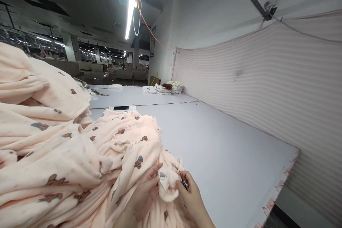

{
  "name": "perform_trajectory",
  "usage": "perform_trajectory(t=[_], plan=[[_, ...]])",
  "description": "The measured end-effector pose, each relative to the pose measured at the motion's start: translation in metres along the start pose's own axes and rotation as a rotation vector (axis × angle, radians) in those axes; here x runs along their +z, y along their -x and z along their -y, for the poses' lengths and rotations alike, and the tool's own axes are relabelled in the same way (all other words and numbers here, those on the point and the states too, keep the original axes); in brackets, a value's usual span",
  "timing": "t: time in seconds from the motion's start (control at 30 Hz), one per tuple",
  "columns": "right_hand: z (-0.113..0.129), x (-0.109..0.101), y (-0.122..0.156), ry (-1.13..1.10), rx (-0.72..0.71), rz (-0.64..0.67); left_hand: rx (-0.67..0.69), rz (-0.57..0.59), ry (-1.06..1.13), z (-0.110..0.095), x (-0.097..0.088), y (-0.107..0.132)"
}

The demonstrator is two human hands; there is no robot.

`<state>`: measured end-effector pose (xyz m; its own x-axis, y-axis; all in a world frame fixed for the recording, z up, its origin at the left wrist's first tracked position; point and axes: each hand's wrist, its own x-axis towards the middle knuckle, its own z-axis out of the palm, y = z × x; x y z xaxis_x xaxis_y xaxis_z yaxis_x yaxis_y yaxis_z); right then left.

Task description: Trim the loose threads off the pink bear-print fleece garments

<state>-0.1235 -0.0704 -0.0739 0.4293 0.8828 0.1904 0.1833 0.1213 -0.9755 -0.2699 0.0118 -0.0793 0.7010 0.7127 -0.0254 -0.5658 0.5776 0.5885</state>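
Observation:
A big heap of pale pink fleece fabric [66,156] printed with small brown bears covers the left half of the white table [213,142]. My left hand [145,190] grips a fold of the fleece at the heap's near right edge, thumb up against a small white label. My right hand [191,199] is closed on a small dark tool [183,180], thin like thread snips, its tip resting at the same fold.
A striped pale cloth [267,89] hangs along the wall on the right. A black phone [121,108] lies on the table behind the heap. Stacks of folded white pieces [168,87] sit at the far end. The table's near right corner [291,153] has a frayed edge.

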Motion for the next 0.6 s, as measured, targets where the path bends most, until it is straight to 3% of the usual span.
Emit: perform_trajectory(t=[0.1,0.2,0.37,0.5,0.6], plan=[[-0.01,-0.01,-0.019,-0.008,0.016,-0.007,-0.019,-0.05,-0.089,-0.003,0.011,-0.012],[-0.028,-0.034,-0.045,-0.009,0.049,-0.008,-0.041,-0.072,-0.176,-0.003,0.02,-0.03],[-0.083,-0.076,-0.096,0.061,0.195,-0.102,-0.113,-0.184,-0.204,0.004,0.033,-0.064],[-0.115,-0.072,-0.126,0.043,0.266,-0.012,-0.125,-0.179,-0.304,0.003,0.048,-0.08],[-0.113,-0.057,-0.14,-0.012,0.32,0.063,-0.152,-0.23,-0.596,0.0,0.053,-0.083]])
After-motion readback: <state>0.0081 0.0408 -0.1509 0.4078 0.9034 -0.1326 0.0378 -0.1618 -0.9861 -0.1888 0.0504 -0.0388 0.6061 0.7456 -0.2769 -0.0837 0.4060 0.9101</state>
